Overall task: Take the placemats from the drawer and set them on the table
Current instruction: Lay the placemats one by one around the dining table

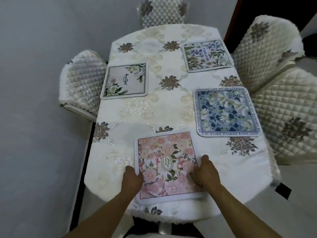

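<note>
A pink floral placemat (164, 152) lies flat at the near end of the table (154, 109), which wears a white embroidered cloth. My left hand (133, 177) grips the mat's left edge and my right hand (206, 170) grips its right edge. Three more placemats lie on the cloth: a blue floral one (226, 111) at the right, a white one with green leaves (124, 80) at the left, and a pale one with purple flowers (206, 54) at the far right. The drawer is out of view.
Quilted cream chairs surround the table: one at the left (82, 83), one at the far end (163, 12), two at the right (267, 42) (288, 114). A grey wall runs along the left side.
</note>
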